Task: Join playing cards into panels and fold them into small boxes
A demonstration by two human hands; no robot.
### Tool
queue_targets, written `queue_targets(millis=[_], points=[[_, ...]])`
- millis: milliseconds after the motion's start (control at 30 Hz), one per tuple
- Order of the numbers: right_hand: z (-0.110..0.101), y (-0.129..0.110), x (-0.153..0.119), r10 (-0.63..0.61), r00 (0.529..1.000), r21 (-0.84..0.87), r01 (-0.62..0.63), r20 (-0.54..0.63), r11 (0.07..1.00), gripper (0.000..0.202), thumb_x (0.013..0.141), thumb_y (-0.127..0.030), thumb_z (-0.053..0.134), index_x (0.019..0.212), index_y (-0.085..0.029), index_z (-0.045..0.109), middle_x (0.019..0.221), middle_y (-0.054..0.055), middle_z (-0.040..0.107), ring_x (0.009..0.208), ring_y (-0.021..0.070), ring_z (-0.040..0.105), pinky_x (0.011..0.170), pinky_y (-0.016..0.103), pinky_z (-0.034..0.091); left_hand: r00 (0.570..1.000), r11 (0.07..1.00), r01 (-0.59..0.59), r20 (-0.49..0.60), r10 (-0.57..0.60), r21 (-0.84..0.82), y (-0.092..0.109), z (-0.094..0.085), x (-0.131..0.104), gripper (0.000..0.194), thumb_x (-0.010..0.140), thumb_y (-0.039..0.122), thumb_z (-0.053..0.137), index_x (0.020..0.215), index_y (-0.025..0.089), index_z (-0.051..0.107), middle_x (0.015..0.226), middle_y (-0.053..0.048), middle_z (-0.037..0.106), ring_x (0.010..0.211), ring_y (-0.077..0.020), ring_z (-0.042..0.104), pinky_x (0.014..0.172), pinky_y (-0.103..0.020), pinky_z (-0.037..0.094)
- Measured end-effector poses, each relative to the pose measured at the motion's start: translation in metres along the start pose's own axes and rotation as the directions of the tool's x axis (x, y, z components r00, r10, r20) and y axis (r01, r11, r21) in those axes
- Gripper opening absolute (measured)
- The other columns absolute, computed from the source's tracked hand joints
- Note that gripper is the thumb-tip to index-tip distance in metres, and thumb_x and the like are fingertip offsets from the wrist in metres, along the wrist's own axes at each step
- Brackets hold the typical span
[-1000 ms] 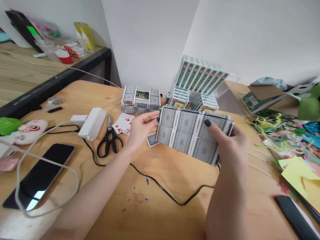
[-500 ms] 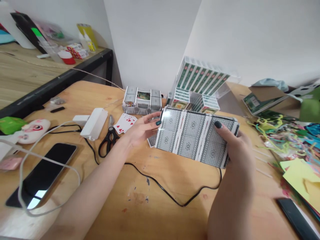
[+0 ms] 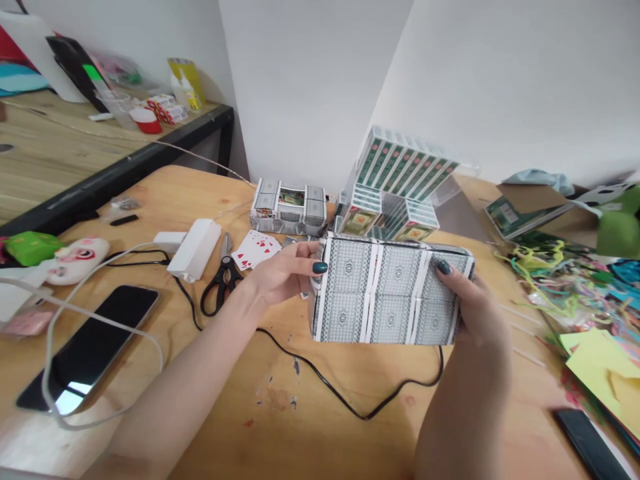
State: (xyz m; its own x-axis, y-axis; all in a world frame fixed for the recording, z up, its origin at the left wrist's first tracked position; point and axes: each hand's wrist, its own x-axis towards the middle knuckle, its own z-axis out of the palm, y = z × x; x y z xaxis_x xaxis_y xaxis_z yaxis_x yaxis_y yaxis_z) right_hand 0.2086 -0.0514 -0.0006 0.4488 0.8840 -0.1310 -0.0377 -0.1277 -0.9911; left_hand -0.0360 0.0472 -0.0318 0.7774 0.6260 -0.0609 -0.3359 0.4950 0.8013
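Note:
A box made of grey-patterned playing cards [image 3: 393,290] is held up above the table between both hands. My left hand [image 3: 290,272] grips its left end, thumb on the near face. Around the right end, my right hand [image 3: 470,300] is wrapped, its thumb on the face too. Behind stands a smaller card structure [image 3: 287,207] with an opening in its top. Stacked green-and-white card packs [image 3: 405,160] rise beyond the held box. Loose playing cards [image 3: 256,249] lie face up beside black scissors [image 3: 221,280].
A phone [image 3: 93,343], a white adapter [image 3: 195,249] and cables lie on the left. A black cable [image 3: 325,377] crosses the front. Colourful strings [image 3: 555,273], yellow paper [image 3: 600,363] and a dark object [image 3: 590,440] are on the right.
The card box has levelled out and its broad face has tilted more toward the camera. My left thumb now rests on its upper left edge. The view has shifted slightly.

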Motion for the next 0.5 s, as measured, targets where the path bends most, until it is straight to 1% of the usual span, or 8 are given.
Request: queue_targets(millis=[67,133,233,300,400,467,500], points=[[0.0,0.0,0.0,0.003,1.0,0.009,-0.003,0.009,1.0,0.036,0.06,-0.048,0.077,0.087,-0.025,0.07,0.085,0.007,0.075,0.076,0.0336,0.072,0.059,0.044,0.059,1.0,1.0,0.026,-0.009,-0.026,-0.006,0.001,0.004,-0.001,0.036,0.047,0.029,0.083,0.078,0.018,0.071,0.074,-0.006,0.071,0.052,-0.0134,0.056,0.049,-0.025,0.042],[0.001,0.001,0.001,0.004,1.0,0.019,-0.004,0.012,1.0,0.036,0.059,-0.047,0.077,0.087,-0.025,0.07,0.085,0.007,0.075,0.075,0.0331,0.072,0.06,0.044,0.059,0.998,0.999,0.04,-0.043,-0.041,-0.023,0.001,0.009,-0.002,0.033,0.045,0.028,0.083,0.073,0.017,0.07,0.069,-0.006,0.071,0.052,-0.0149,0.057,0.048,-0.026,0.043],[0.002,0.003,0.003,0.022,1.0,0.051,-0.023,0.009,0.998,0.036,0.059,-0.046,0.078,0.087,-0.023,0.071,0.083,0.007,0.075,0.074,0.032,0.072,0.061,0.043,0.059,0.996,0.998,0.026,-0.084,-0.031,-0.058,0.001,0.015,-0.004,0.027,0.044,0.029,0.083,0.062,0.017,0.066,0.064,-0.005,0.069,0.053,-0.0154,0.059,0.049,-0.025,0.043],[0.002,0.005,0.004,0.042,0.999,0.053,-0.043,0.019,0.998,0.036,0.06,-0.046,0.077,0.087,-0.022,0.071,0.082,0.007,0.075,0.073,0.0318,0.072,0.06,0.042,0.059,0.997,0.998,0.017,-0.07,-0.021,-0.064,0.002,0.017,-0.005,0.028,0.045,0.03,0.084,0.058,0.017,0.064,0.059,-0.004,0.066,0.052,-0.0147,0.058,0.048,-0.024,0.042],[0.0,0.006,0.005,0.047,0.998,-0.003,-0.047,0.045,0.999,0.035,0.061,-0.05,0.074,0.085,-0.024,0.07,0.081,0.006,0.075,0.073,0.0321,0.072,0.058,0.042,0.059,0.998,0.998,0.0,-0.055,-0.003,-0.06,0.004,0.018,-0.007,0.031,0.046,0.034,0.086,0.054,0.017,0.06,0.05,-0.001,0.059,0.047,-0.0125,0.053,0.047,-0.024,0.041],[-0.001,0.006,0.005,0.036,0.998,-0.043,-0.033,0.054,0.999,0.035,0.061,-0.051,0.075,0.084,-0.025,0.069,0.082,0.006,0.076,0.073,0.0322,0.072,0.057,0.041,0.059,0.996,0.998,-0.02,-0.084,0.016,-0.052,0.005,0.016,-0.007,0.033,0.047,0.036,0.086,0.054,0.018,0.06,0.05,0.0,0.059,0.047,-0.0123,0.053,0.047,-0.024,0.041],[-0.001,0.006,0.005,0.029,0.998,-0.056,-0.026,0.057,0.998,0.035,0.061,-0.051,0.075,0.084,-0.025,0.069,0.082,0.006,0.076,0.073,0.0322,0.072,0.057,0.041,0.059,0.994,0.999,-0.03,-0.105,0.026,-0.038,0.005,0.016,-0.007,0.032,0.048,0.037,0.085,0.056,0.018,0.062,0.052,-0.001,0.061,0.05,-0.0136,0.055,0.048,-0.024,0.041]])
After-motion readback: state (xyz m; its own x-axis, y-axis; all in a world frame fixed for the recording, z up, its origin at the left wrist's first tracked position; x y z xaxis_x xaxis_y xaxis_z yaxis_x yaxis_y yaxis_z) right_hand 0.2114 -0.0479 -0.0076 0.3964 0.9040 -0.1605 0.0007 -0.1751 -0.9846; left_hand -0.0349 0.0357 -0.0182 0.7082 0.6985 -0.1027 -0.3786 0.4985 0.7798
